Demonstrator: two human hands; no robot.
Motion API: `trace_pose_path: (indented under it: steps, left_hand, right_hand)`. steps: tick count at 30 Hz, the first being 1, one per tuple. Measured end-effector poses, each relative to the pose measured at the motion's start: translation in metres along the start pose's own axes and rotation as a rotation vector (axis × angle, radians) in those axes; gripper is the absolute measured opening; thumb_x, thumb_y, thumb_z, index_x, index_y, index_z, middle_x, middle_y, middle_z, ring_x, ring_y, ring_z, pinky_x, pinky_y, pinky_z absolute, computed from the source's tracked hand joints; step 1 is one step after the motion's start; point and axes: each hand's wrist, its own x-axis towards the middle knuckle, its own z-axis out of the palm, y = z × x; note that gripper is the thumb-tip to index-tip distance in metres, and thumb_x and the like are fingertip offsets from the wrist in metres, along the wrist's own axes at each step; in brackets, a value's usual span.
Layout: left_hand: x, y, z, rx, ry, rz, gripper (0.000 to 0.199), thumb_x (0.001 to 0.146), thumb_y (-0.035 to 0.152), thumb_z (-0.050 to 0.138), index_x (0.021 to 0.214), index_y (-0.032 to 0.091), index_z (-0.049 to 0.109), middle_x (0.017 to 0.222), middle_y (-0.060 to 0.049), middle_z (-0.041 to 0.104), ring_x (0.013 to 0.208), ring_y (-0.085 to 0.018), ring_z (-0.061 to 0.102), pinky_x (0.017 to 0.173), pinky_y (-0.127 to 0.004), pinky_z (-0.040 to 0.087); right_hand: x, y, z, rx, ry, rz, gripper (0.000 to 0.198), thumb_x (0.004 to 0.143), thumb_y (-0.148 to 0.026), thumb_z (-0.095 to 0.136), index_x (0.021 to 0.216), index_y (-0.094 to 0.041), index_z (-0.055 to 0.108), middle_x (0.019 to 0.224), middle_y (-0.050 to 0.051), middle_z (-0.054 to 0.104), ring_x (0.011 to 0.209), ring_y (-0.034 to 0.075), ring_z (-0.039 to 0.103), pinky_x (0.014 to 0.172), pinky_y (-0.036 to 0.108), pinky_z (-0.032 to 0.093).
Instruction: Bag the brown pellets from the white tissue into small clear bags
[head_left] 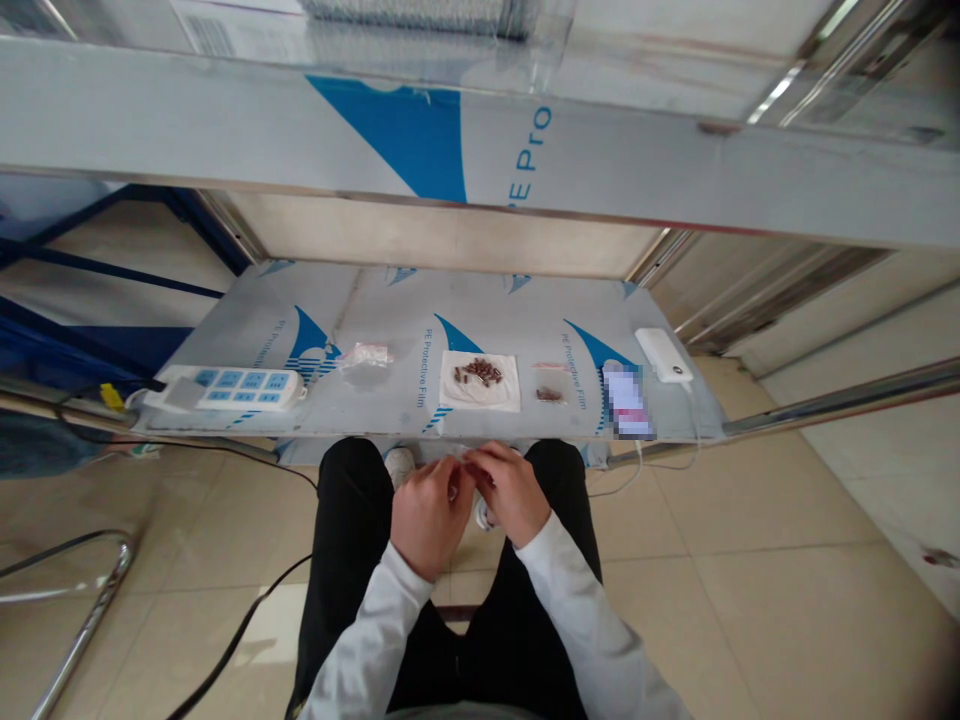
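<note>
My left hand (431,510) and my right hand (511,492) meet above my lap, just in front of the shelf edge. Both are closed, with fingertips pinched together. Something thin and see-through seems to show between the fingertips, too faint to name. Beyond them, a pile of small brown pieces (480,372) lies on a white square sheet (487,398). To its right rests a small clear zip bag (551,388) with brown pieces inside. Several clear bags (367,355) lie bunched together on the left.
The film-covered shelf (405,300) holds a white power strip (232,388) at left, and a phone (628,400) and a white power bank (664,356) with cables at right. An upper shelf (600,170) overhangs it. A chair's metal leg (97,610) and black cable (247,625) are at lower left.
</note>
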Motion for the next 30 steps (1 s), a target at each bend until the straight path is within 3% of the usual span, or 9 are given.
trace_pose_path:
  steps: [2, 4, 8, 11, 14, 17, 19, 23, 30]
  left_hand:
    - [-0.002, -0.004, -0.003, 0.004, 0.008, 0.085, 0.019, 0.081, 0.02, 0.051, 0.062, 0.021, 0.052, 0.059, -0.002, 0.06, 0.059, -0.018, 0.06, 0.059, -0.029, 0.043]
    - [-0.001, -0.009, -0.004, -0.039, 0.026, 0.171, 0.005, 0.077, 0.024, 0.057, 0.073, 0.021, 0.057, 0.075, -0.006, 0.065, 0.078, -0.023, 0.063, 0.072, -0.035, 0.047]
    - [0.01, -0.021, 0.005, -0.15, -0.05, 0.292, 0.072, 0.062, 0.033, 0.072, 0.126, 0.016, 0.044, 0.131, -0.018, 0.051, 0.123, -0.033, 0.047, 0.1, -0.048, 0.04]
    - [0.018, -0.029, 0.019, -0.247, -0.101, 0.245, 0.06, 0.062, 0.019, 0.068, 0.118, 0.018, 0.046, 0.115, -0.013, 0.062, 0.109, -0.027, 0.059, 0.093, -0.04, 0.047]
    - [0.02, -0.036, 0.028, -0.316, 0.006, 0.083, 0.032, 0.068, 0.018, 0.064, 0.097, 0.021, 0.051, 0.087, -0.004, 0.067, 0.081, -0.019, 0.066, 0.072, -0.03, 0.053]
    - [0.016, -0.042, 0.031, -0.315, 0.111, -0.011, 0.022, 0.073, 0.027, 0.066, 0.088, 0.021, 0.051, 0.071, 0.002, 0.063, 0.065, -0.015, 0.064, 0.064, -0.026, 0.051]
    - [0.011, -0.047, 0.031, -0.309, 0.133, -0.037, 0.024, 0.074, 0.031, 0.067, 0.087, 0.02, 0.05, 0.069, 0.003, 0.061, 0.062, -0.014, 0.063, 0.062, -0.025, 0.051]
    - [0.001, -0.052, 0.031, -0.306, 0.103, -0.058, 0.023, 0.075, 0.031, 0.067, 0.087, 0.021, 0.05, 0.068, 0.003, 0.061, 0.061, -0.014, 0.063, 0.061, -0.025, 0.051]
    - [-0.006, -0.063, 0.032, -0.281, 0.1, -0.108, 0.021, 0.075, 0.03, 0.066, 0.088, 0.022, 0.052, 0.066, 0.004, 0.062, 0.058, -0.014, 0.064, 0.057, -0.025, 0.05]
  right_hand:
    - [0.003, 0.002, -0.003, -0.018, -0.003, 0.032, 0.024, 0.087, -0.012, 0.052, 0.096, -0.022, 0.071, 0.087, 0.005, 0.066, 0.079, 0.018, 0.065, 0.073, 0.028, 0.052]
    - [0.007, 0.001, -0.009, -0.022, -0.012, 0.054, 0.023, 0.086, -0.011, 0.052, 0.094, -0.02, 0.071, 0.085, 0.006, 0.065, 0.073, 0.017, 0.064, 0.069, 0.027, 0.051]
    - [0.014, -0.01, -0.019, 0.066, -0.134, -0.03, 0.019, 0.08, -0.006, 0.055, 0.082, -0.019, 0.069, 0.076, 0.002, 0.063, 0.067, 0.014, 0.06, 0.065, 0.025, 0.048]
    - [0.016, -0.016, -0.02, 0.113, -0.173, -0.052, 0.015, 0.078, -0.007, 0.057, 0.081, -0.019, 0.065, 0.073, 0.0, 0.063, 0.063, 0.013, 0.058, 0.064, 0.024, 0.047]
    - [0.027, -0.008, -0.019, 0.211, -0.124, -0.034, 0.007, 0.08, -0.016, 0.061, 0.086, -0.02, 0.061, 0.078, 0.0, 0.065, 0.07, 0.013, 0.061, 0.069, 0.024, 0.048]
    - [0.059, 0.026, -0.014, 0.144, 0.021, 0.038, 0.011, 0.083, -0.025, 0.06, 0.093, -0.019, 0.06, 0.087, 0.002, 0.066, 0.077, 0.013, 0.061, 0.073, 0.025, 0.049]
    - [0.09, 0.058, -0.007, -0.083, 0.066, 0.144, 0.016, 0.083, -0.021, 0.059, 0.099, -0.016, 0.061, 0.095, 0.006, 0.065, 0.079, 0.014, 0.06, 0.076, 0.026, 0.049]
    - [0.147, 0.113, 0.012, -0.203, 0.018, 0.182, 0.029, 0.073, -0.01, 0.065, 0.103, -0.011, 0.065, 0.106, 0.014, 0.062, 0.101, 0.021, 0.056, 0.093, 0.035, 0.043]
    - [0.167, 0.135, 0.028, -0.278, -0.084, 0.165, 0.022, 0.078, -0.006, 0.058, 0.091, -0.018, 0.072, 0.093, 0.01, 0.069, 0.089, 0.019, 0.061, 0.087, 0.029, 0.043]
